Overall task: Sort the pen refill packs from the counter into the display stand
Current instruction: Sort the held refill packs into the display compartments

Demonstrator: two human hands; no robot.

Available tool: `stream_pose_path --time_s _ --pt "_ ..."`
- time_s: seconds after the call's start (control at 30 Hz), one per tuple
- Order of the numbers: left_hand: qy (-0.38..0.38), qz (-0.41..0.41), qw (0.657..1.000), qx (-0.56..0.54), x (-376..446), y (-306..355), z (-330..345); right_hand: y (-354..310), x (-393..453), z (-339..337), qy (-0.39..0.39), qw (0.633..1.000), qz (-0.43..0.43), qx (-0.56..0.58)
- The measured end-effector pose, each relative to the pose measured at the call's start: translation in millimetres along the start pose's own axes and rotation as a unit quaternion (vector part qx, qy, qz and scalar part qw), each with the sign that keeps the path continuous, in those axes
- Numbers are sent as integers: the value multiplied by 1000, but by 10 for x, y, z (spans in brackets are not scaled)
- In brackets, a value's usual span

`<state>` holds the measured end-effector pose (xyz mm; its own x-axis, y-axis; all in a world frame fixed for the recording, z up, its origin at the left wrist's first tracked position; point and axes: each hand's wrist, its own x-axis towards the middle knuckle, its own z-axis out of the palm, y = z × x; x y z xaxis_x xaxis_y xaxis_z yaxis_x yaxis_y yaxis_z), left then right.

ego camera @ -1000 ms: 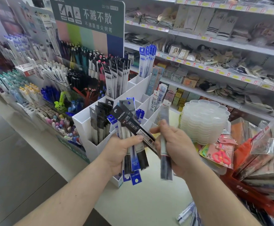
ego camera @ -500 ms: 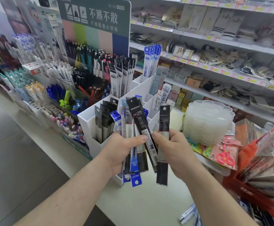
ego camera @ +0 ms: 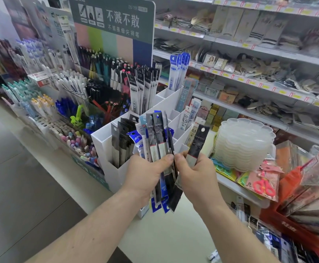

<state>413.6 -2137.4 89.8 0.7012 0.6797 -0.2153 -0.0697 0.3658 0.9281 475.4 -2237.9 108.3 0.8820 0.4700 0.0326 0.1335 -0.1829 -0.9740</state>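
Note:
My left hand (ego camera: 145, 175) grips a fanned bundle of refill packs (ego camera: 159, 147), black and blue, upright in front of the white display stand (ego camera: 105, 143). My right hand (ego camera: 196, 173) holds a single black refill pack (ego camera: 197, 144), tilted slightly right, just beside the bundle. The thumbs of both hands nearly touch. The stand's front-left compartment holds several black packs (ego camera: 121, 141); rear compartments hold black packs (ego camera: 145, 90) and blue packs (ego camera: 179, 71). More loose packs (ego camera: 280, 245) lie on the counter at the lower right.
A stack of clear flower-shaped trays (ego camera: 244, 143) stands right of the stand. Packaged scissors (ego camera: 263, 183) and a red basket (ego camera: 295, 221) of bagged goods lie further right. Pen displays (ego camera: 63, 99) fill the left; shelves (ego camera: 249, 50) run behind. The pale counter (ego camera: 166, 234) lies under my arms.
The black pack that lay tilted across the bundle now stands upright in it. My right hand's pack has shifted a little right and tilted. The view has drifted slightly.

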Motion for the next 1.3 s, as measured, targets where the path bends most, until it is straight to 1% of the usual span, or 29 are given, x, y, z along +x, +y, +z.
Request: stream_pose_path --time_s 0.17,0.3,0.33,0.43,0.53,0.67,0.8,0.87,1.0,1.1,1.17,1.3 --pt "-60 19 998 2 -3 54 1 -26 16 -6 -6 1000 8 25" --pt "-72 14 997 12 37 88 -37 -88 78 -86 -17 992 30 119" --pt "-71 14 997 22 47 89 -46 -99 96 -121 -19 991 27 128" --pt "-73 16 996 47 52 95 -50 -136 127 -188 -63 992 24 106" --pt "-87 15 995 53 27 99 -32 -143 150 -192 -106 989 51 91" --pt "-110 -2 993 45 18 100 -66 -146 169 -214 -109 985 71 114" --pt "-160 -22 987 18 -8 131 -117 -134 162 -263 -106 983 61 136" --pt "-164 -26 986 8 -18 143 -125 -131 134 -259 -100 985 48 135" --pt "-156 -20 987 16 -33 163 -118 -151 63 -252 -67 995 -22 67" --pt "-166 -22 986 -11 -54 162 -127 -195 32 -270 -64 995 -53 47" --pt "-185 -34 981 -52 -70 162 -129 -209 41 -271 -72 994 -57 63" --pt "-227 -76 961 -140 -109 184 -111 -182 62 -252 -112 976 -3 187"
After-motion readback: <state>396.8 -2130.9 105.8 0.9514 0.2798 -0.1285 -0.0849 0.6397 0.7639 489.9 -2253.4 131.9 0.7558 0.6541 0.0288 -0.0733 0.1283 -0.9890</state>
